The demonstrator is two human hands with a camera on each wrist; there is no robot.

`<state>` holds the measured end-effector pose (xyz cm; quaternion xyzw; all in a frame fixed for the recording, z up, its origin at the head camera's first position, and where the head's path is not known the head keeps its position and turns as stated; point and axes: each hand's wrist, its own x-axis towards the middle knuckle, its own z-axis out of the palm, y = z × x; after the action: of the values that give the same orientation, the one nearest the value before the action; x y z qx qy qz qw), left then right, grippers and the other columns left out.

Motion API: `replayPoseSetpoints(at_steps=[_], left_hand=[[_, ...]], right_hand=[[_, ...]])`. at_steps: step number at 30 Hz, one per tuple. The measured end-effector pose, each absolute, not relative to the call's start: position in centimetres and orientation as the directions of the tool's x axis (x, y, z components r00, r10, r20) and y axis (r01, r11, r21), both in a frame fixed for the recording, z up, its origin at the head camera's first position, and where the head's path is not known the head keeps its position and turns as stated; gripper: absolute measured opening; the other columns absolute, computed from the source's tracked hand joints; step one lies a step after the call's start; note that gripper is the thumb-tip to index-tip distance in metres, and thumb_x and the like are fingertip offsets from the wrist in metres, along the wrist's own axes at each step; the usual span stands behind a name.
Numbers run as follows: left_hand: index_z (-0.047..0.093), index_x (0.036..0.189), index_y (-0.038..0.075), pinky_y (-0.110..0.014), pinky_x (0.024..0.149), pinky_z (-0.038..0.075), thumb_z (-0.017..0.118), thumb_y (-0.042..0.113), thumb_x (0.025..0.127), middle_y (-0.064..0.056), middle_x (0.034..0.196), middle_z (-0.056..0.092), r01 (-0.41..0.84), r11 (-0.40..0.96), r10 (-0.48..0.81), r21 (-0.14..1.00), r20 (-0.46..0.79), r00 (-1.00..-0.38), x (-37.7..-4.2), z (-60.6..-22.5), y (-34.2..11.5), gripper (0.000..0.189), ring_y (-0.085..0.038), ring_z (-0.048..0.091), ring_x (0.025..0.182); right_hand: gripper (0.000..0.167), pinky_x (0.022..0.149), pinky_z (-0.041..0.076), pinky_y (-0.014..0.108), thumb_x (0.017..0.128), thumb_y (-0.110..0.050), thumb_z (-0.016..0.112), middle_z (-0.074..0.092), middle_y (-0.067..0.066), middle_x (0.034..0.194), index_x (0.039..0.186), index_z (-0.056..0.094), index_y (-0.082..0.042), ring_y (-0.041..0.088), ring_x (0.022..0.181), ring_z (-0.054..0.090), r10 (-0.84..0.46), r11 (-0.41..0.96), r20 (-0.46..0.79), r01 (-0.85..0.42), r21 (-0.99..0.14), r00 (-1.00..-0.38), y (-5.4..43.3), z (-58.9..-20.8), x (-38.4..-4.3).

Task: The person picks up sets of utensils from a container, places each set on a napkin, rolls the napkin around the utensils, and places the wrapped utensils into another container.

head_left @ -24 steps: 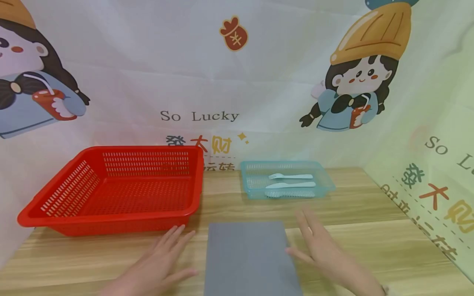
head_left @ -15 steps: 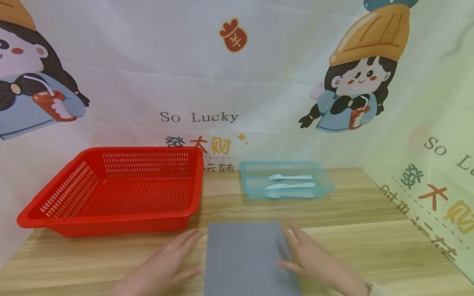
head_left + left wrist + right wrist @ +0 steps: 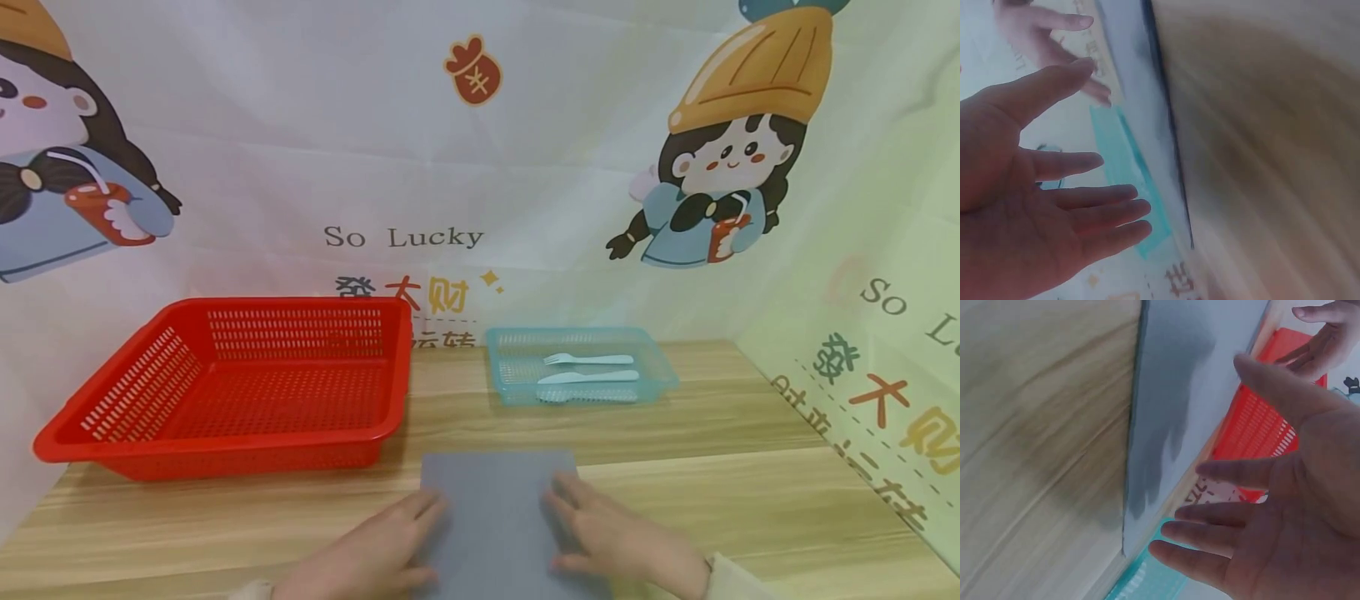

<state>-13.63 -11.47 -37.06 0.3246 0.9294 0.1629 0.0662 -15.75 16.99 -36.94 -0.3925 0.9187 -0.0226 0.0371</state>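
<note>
A thin, flat grey board (image 3: 498, 517) lies on the wooden table at the front middle in the head view. My left hand (image 3: 375, 542) is over its left edge, and my right hand (image 3: 611, 529) is over its right edge. In the left wrist view, the left hand's fingers (image 3: 1110, 219) are spread and relaxed with nothing in them. The right wrist view shows the right hand's fingers (image 3: 1191, 556) loosely extended, and a hand-shaped shadow falls on the board. Both hands hold nothing.
A large red plastic basket (image 3: 225, 446) stands at the left. Back right, a small light-blue basket (image 3: 513, 398) holds a pale fork (image 3: 592, 359), a knife (image 3: 592, 377) and another utensil behind its front wall. A printed cloth (image 3: 405, 158) hangs behind the table (image 3: 720, 442).
Both hands have moved inward from either side, from beside the grey board to over its edges. The board and the baskets have stayed in place.
</note>
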Motion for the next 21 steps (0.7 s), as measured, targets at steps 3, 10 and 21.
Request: replayPoseSetpoints(at_steps=[3, 10, 21], left_hand=[[0.045, 0.127, 0.002, -0.043, 0.095, 0.036, 0.067, 0.033, 0.077, -0.018, 0.131, 0.041, 0.584, 0.739, 0.638, 0.337, -0.068, -0.767, -13.6, -37.2, -10.7, 0.064, -0.031, 0.041, 0.119], [0.042, 0.131, 0.011, -0.041, 0.096, 0.036, 0.065, 0.045, 0.074, -0.015, 0.136, 0.037, 0.594, 0.737, 0.665, 0.322, -0.184, -0.724, -14.0, -38.0, -9.3, 0.07, -0.028, 0.039, 0.122], [0.044, 0.131, 0.016, -0.039, 0.098, 0.034, 0.059, 0.054, 0.074, -0.013, 0.138, 0.036, 0.632, 0.746, 0.665, 0.213, -0.288, -0.689, -14.0, -38.3, -8.4, 0.07, -0.028, 0.033, 0.127]], right_hand=[[0.077, 0.096, 0.034, 0.046, 0.074, -0.05, 0.061, 0.036, 0.03, 0.13, 0.125, 0.044, 0.005, 0.039, 0.121, 0.035, -0.726, 0.687, -0.069, -0.723, -0.065, -0.684, 16.6, -36.8, -15.7], [0.087, 0.095, 0.034, 0.049, 0.069, -0.055, 0.063, 0.031, 0.031, 0.134, 0.13, 0.039, 0.003, 0.041, 0.124, 0.031, -0.721, 0.693, -0.108, -0.713, -0.106, -0.685, 15.7, -36.7, -15.7], [0.082, 0.097, 0.034, 0.046, 0.067, -0.05, 0.068, 0.033, 0.025, 0.136, 0.128, 0.044, 0.0, 0.039, 0.123, 0.033, -0.697, 0.711, -0.241, -0.695, -0.108, -0.675, 15.1, -36.7, -15.8]])
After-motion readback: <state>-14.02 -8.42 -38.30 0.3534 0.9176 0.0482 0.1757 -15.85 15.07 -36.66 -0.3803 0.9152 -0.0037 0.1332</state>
